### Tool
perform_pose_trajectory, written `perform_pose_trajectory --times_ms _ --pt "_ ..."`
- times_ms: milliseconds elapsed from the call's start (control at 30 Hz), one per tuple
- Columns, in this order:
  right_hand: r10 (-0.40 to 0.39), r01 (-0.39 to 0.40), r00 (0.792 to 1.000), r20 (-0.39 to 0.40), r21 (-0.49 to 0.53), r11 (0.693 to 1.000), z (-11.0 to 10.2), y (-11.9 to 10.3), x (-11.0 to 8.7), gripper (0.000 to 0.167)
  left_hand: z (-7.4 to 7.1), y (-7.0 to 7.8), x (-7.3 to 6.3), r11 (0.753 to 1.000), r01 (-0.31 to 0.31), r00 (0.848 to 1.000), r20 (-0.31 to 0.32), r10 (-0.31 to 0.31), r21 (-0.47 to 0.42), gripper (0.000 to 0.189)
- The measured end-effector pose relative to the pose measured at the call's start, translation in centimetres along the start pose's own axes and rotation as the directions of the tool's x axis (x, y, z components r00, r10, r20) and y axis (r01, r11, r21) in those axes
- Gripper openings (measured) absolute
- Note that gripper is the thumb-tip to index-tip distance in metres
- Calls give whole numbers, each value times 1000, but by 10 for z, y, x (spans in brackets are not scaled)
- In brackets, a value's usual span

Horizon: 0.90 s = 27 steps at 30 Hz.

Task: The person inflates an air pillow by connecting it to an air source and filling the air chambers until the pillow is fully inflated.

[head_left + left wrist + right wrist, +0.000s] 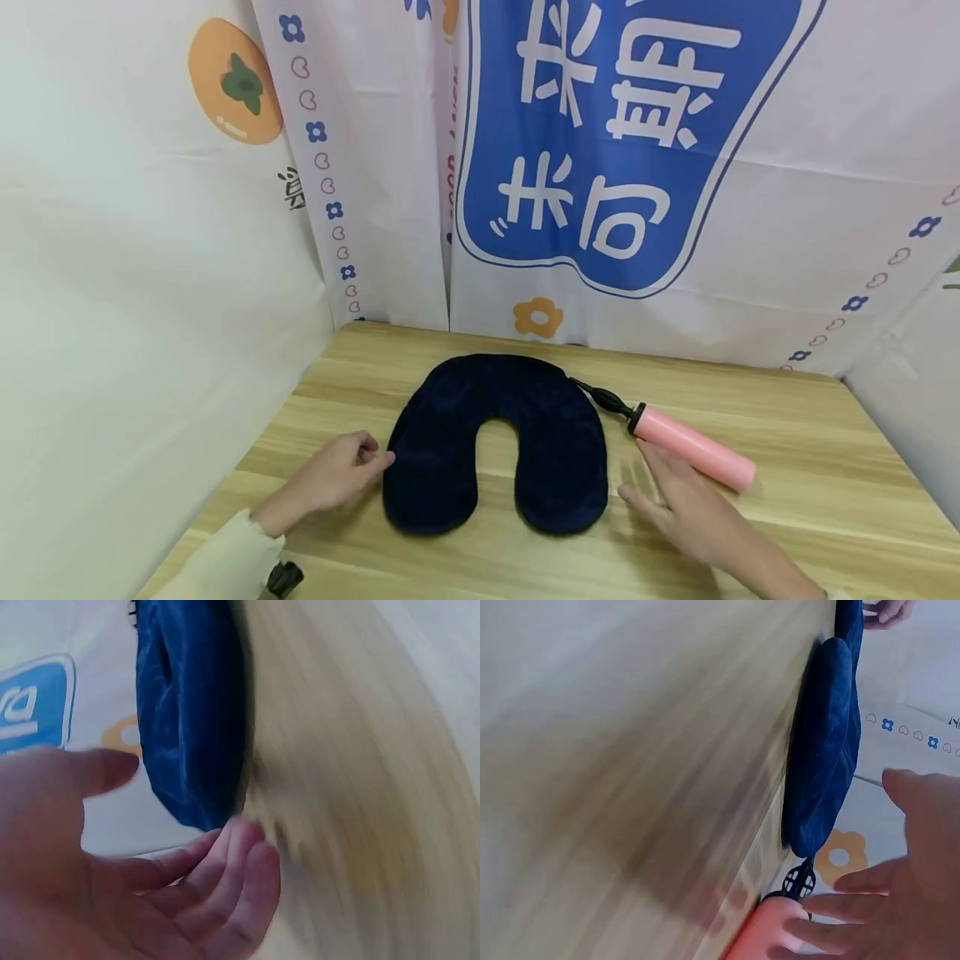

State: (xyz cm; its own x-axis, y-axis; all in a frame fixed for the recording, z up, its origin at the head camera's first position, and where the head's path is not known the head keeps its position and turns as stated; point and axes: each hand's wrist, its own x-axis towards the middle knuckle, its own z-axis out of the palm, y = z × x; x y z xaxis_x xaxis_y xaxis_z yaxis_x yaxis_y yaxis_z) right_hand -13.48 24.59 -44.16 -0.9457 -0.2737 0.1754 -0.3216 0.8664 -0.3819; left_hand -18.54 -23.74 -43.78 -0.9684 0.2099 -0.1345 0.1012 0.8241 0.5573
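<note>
A dark navy U-shaped neck pillow [435, 433] lies flat on the wooden table, its two ends toward me. At its left edge is my left hand [341, 475], fingers loosely bent and holding nothing; whether a fingertip touches the cloth I cannot tell. A pink hand pump [697, 450] with a black nozzle lies to the right, the nozzle tip at the pillow's upper right edge. Just below the pump is my right hand [686, 508], thumb and fingers spread, with no grip on anything. In the right wrist view its fingers overlap the pump [761, 934]; contact is unclear.
The wooden table [495, 567] ends at a printed cloth [390, 167] hanging behind it, with a blue sign shape and flowers. White cloth [135, 333] borders the left side, and a pale wall [907, 392] borders the right.
</note>
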Motion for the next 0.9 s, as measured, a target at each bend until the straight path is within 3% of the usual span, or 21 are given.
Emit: perform_pose_trajectory --times_ms 100,200,300,367,467,567,700,900 --pt "56 -59 998 25 120 991 3 -3 21 65 0 -1 7 981 121 992 48 -115 -149 41" --pt "136 -153 987 91 212 965 10 -5 39 46 3 -1 9 958 181 983 86 -165 -223 34" --pt "198 -229 969 145 249 941 19 -3 53 36 7 1 11 946 177 983 105 -153 -273 32" --pt "218 -254 962 161 257 932 24 -3 60 43 10 2 12 947 152 986 105 -127 -283 31" --pt "211 -249 964 165 268 931 29 -2 67 58 13 4 13 947 115 992 91 -92 -299 26" --pt "192 -233 967 166 282 931 32 -2 71 61 15 4 13 937 97 994 79 -75 -334 24" --pt "190 -232 968 162 298 926 35 -5 74 60 15 -3 16 916 87 995 88 -57 -392 24" --pt "201 -249 964 174 318 915 39 -15 72 52 3 -22 25 905 80 995 87 -48 -418 26"
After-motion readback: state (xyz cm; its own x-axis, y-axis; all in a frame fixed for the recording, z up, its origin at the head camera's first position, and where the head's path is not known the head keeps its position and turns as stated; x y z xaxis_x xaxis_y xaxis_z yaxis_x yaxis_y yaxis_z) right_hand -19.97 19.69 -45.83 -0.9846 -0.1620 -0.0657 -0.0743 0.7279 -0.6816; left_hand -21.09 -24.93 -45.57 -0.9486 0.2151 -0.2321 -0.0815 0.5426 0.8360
